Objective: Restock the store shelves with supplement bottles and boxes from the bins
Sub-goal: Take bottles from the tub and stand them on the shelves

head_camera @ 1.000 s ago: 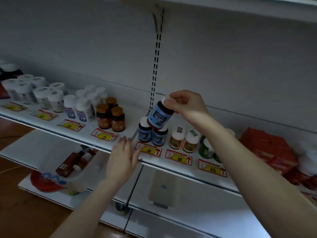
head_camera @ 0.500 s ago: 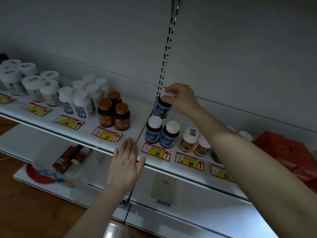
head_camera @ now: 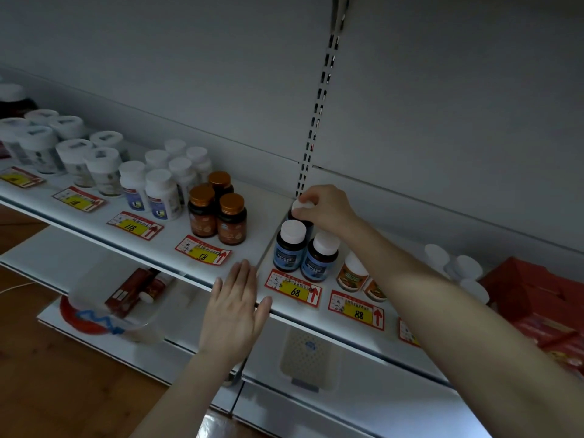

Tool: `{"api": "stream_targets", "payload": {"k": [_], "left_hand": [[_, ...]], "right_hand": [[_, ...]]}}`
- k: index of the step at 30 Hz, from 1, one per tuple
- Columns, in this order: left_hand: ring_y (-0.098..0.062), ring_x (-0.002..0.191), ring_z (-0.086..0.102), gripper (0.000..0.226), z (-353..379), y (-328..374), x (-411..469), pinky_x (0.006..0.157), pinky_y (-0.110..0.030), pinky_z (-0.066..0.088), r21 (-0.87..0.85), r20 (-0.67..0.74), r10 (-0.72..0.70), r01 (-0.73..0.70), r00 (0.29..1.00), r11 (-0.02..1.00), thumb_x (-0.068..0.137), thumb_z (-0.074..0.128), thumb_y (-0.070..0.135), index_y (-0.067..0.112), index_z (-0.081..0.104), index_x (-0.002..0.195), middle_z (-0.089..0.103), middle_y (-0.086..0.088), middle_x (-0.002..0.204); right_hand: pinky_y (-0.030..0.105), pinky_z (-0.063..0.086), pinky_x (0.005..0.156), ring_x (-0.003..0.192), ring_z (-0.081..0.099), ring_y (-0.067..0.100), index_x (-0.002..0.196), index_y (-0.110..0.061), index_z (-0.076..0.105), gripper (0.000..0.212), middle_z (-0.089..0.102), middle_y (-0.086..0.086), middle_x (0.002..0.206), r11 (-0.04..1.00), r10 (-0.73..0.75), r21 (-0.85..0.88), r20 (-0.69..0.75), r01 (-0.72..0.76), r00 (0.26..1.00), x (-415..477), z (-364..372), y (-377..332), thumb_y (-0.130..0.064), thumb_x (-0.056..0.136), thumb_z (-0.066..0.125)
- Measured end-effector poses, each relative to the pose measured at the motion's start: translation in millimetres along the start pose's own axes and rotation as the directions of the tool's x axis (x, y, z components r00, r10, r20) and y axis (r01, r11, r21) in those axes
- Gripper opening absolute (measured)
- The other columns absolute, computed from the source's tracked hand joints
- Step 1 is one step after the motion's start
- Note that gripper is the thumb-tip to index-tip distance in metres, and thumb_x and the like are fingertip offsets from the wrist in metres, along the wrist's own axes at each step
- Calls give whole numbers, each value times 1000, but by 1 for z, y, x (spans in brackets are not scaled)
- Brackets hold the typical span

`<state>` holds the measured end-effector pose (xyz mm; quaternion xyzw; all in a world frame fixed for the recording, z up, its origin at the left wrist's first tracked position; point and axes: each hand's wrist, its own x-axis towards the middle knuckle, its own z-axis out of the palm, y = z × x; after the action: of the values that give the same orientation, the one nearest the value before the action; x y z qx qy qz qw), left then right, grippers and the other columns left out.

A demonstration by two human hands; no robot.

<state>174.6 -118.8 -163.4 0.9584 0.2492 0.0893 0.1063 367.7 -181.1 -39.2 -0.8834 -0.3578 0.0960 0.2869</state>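
My right hand (head_camera: 325, 210) grips the white cap of a dark blue-labelled bottle (head_camera: 302, 206), which stands upright at the back of the white shelf (head_camera: 259, 248), behind two matching blue-labelled bottles (head_camera: 289, 246) above the "68" price tag (head_camera: 295, 289). Most of the held bottle is hidden behind that pair. My left hand (head_camera: 235, 308) hovers flat with fingers straight at the shelf's front edge, holding nothing.
Brown bottles with gold caps (head_camera: 218, 210) and rows of white bottles (head_camera: 104, 165) stand to the left. Orange-labelled bottles (head_camera: 352, 273) and red boxes (head_camera: 537, 298) sit to the right. A clear bin (head_camera: 113, 308) with red boxes rests on the lower shelf. Wooden floor lies below.
My right hand has lowered the blue-labelled bottle from a tilted hold in the air to upright on the shelf behind the front pair. My left hand stays near the shelf edge.
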Motion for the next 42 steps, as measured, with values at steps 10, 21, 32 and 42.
{"api": "stream_targets", "payload": {"k": [10, 21, 32, 42], "left_hand": [[-26, 130, 42, 75, 3, -2, -2, 104, -44, 24, -29, 7, 28, -28, 1000, 999, 94, 9, 54, 3, 49, 132, 48, -13, 138], [-27, 100, 65, 45, -57, -34, -27, 92, -50, 47, -85, -334, 163, -201, 928, 976, 94, 36, 34, 6, 71, 101, 70, -10, 104], [-22, 89, 66, 39, -106, -216, -88, 86, -32, 49, -14, -332, 79, -88, 940, 996, 91, 42, 32, 7, 71, 99, 71, -6, 95], [-22, 86, 68, 57, -85, -358, -118, 87, -28, 44, 32, -228, 72, -66, 971, 997, 98, 24, 38, 7, 72, 96, 72, -7, 90]], "right_hand": [[21, 36, 77, 107, 55, 19, 112, -6, 64, 30, 62, 7, 118, 999, -34, -35, 3, 34, 999, -5, -2, 2, -26, 91, 54], [27, 43, 83, 95, 61, 22, 100, -1, 67, 23, 68, 12, 102, 919, -385, 14, -180, 394, 905, 3, 29, -84, -16, 93, 50], [28, 39, 81, 100, 59, 26, 100, -6, 69, 23, 69, 13, 103, 881, -467, 29, -121, 473, 876, 4, 164, -249, -20, 90, 54], [18, 34, 86, 110, 57, 20, 109, -5, 66, 26, 66, 8, 115, 908, -418, 47, 135, 416, 898, -5, 294, -300, -20, 91, 54]]}}
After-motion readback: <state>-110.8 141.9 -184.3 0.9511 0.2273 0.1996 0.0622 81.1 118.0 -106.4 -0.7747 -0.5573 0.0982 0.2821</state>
